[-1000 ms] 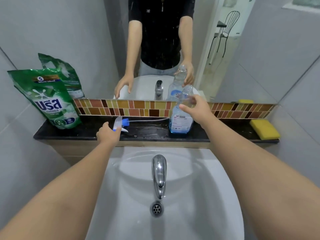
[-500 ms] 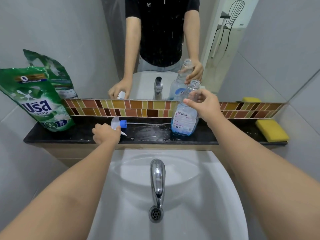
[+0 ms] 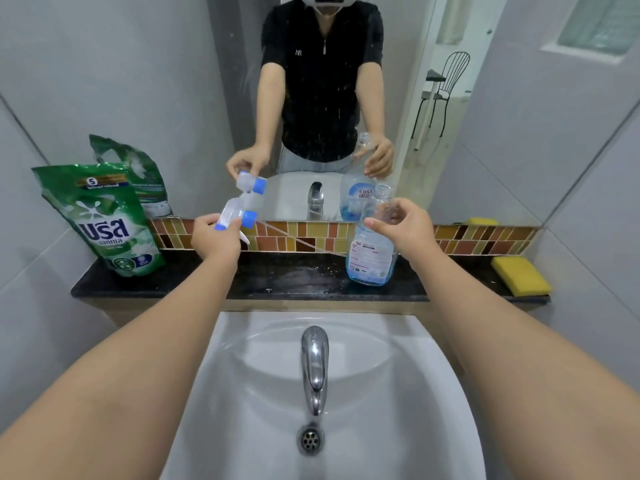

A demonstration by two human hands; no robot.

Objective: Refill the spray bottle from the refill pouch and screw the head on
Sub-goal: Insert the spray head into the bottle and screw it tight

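The clear spray bottle (image 3: 371,258), headless and holding a little blue liquid at the bottom, stands upright on the black shelf (image 3: 284,275). My right hand (image 3: 401,225) grips its neck. My left hand (image 3: 215,237) holds the white and blue spray head (image 3: 237,216) in the air above the shelf, left of the bottle. The head's thin dip tube (image 3: 298,239) slants down to the right toward the bottle's base. The green refill pouch (image 3: 104,220) stands at the shelf's left end.
A yellow sponge (image 3: 521,275) lies at the shelf's right end. Below the shelf is a white sink (image 3: 415,393) with a chrome tap (image 3: 314,365) and drain (image 3: 311,438). A mirror (image 3: 173,81) above the tiled strip reflects the person and the objects.
My left hand has lifted the spray head off the shelf into the air. My right hand stays on the bottle's neck. The camera has tilted up.
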